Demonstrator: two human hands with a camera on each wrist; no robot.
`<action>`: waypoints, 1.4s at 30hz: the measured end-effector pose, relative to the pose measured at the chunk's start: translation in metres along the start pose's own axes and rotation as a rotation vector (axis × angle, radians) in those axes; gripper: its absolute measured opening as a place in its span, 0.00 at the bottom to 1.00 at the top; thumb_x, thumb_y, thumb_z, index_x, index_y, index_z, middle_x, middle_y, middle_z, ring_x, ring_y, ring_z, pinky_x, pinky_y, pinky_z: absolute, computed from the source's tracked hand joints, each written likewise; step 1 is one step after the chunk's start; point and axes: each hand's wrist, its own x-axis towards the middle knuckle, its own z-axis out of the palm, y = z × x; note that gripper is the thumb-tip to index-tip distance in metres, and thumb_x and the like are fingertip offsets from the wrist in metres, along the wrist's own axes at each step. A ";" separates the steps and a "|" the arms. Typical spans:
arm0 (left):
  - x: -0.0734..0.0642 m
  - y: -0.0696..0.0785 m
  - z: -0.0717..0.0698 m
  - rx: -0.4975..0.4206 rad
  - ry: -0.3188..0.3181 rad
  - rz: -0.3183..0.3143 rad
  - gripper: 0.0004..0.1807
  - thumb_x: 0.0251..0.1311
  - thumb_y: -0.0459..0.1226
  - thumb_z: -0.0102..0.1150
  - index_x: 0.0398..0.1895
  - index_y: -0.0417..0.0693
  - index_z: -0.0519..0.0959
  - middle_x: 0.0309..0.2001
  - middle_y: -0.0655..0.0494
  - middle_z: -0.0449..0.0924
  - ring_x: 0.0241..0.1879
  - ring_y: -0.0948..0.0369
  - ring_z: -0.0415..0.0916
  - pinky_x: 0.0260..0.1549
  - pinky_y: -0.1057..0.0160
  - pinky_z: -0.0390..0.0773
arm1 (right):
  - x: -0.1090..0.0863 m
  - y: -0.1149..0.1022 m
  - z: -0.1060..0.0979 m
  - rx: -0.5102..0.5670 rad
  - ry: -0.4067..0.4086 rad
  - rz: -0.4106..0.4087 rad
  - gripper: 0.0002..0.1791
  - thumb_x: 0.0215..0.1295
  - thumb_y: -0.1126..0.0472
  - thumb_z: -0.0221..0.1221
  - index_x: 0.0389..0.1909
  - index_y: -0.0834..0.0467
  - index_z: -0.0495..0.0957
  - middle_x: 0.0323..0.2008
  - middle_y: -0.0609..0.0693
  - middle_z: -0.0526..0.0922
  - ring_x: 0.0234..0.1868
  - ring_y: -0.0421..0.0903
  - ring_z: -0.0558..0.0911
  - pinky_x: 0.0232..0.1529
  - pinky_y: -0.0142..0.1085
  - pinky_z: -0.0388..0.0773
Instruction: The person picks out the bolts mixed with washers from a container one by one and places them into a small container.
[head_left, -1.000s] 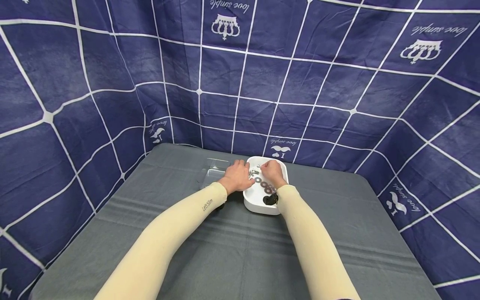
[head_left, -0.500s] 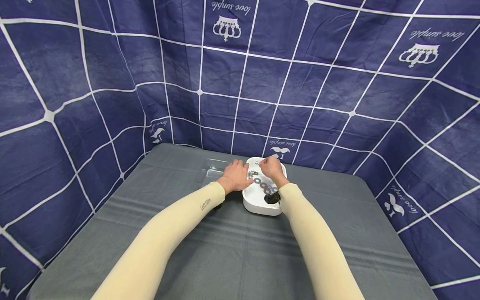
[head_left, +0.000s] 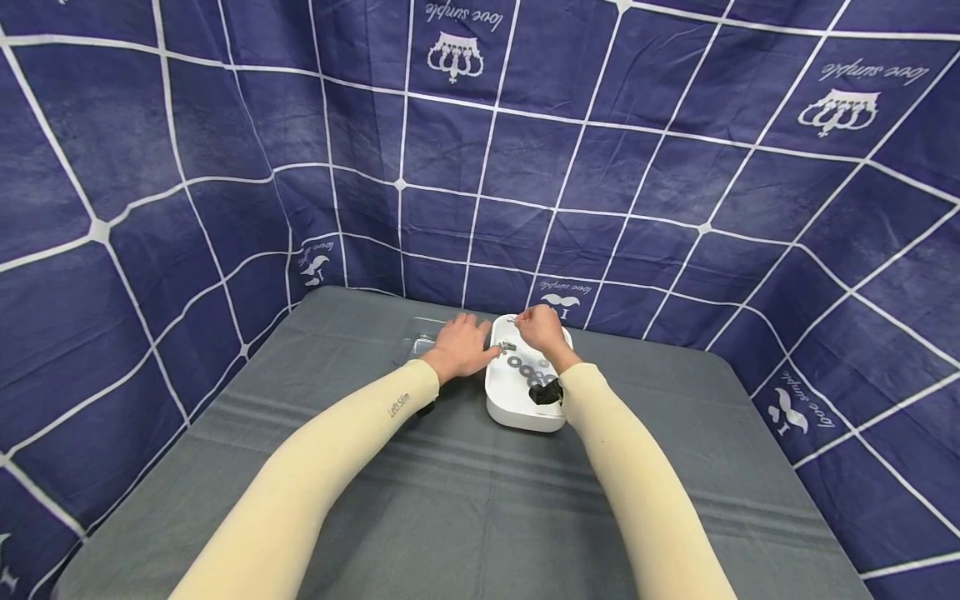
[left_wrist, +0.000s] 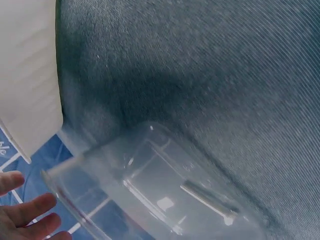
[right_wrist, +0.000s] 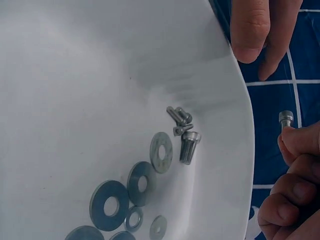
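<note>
My right hand (head_left: 542,329) pinches a small silver bolt (right_wrist: 285,118) between thumb and forefinger, head up, above the far end of a white tray (head_left: 517,417). Below it in the tray lie several screws (right_wrist: 182,120) and several flat washers (right_wrist: 109,206) of differing sizes. My left hand (head_left: 459,346), its fingers spread, hovers at the left rim of the tray, holding nothing. Beside those fingers in the left wrist view is a clear plastic box (left_wrist: 150,185) with a slim metal piece (left_wrist: 207,199) in it. The hand partly hides this box in the head view.
A grey cloth (head_left: 420,508) covers the table. Blue curtains (head_left: 555,158) with white lines rise behind the tray and at both sides. A black object (head_left: 546,392) shows at my right wrist, over the tray's near end.
My right hand has moved slightly toward the tray's far end with the bolt. My left hand has shifted a little left, further over the clear box.
</note>
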 end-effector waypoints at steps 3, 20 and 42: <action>-0.002 -0.005 -0.003 -0.002 0.014 -0.005 0.37 0.71 0.60 0.44 0.74 0.48 0.67 0.66 0.41 0.71 0.69 0.46 0.64 0.67 0.46 0.66 | 0.001 -0.005 -0.001 0.011 -0.017 -0.005 0.13 0.68 0.62 0.56 0.38 0.64 0.87 0.42 0.58 0.88 0.51 0.56 0.83 0.63 0.49 0.73; -0.017 -0.034 -0.017 0.028 0.050 -0.047 0.36 0.71 0.59 0.46 0.75 0.49 0.65 0.65 0.42 0.70 0.68 0.46 0.64 0.65 0.41 0.66 | 0.000 -0.032 0.002 0.036 -0.021 -0.069 0.12 0.66 0.61 0.58 0.37 0.64 0.88 0.39 0.57 0.88 0.43 0.53 0.82 0.49 0.44 0.78; -0.036 -0.081 -0.016 -0.004 0.074 -0.101 0.36 0.69 0.57 0.49 0.74 0.49 0.66 0.64 0.41 0.69 0.69 0.45 0.62 0.64 0.39 0.64 | 0.006 -0.064 0.024 -0.003 -0.048 -0.137 0.12 0.65 0.61 0.57 0.35 0.59 0.89 0.38 0.53 0.89 0.39 0.50 0.81 0.49 0.42 0.77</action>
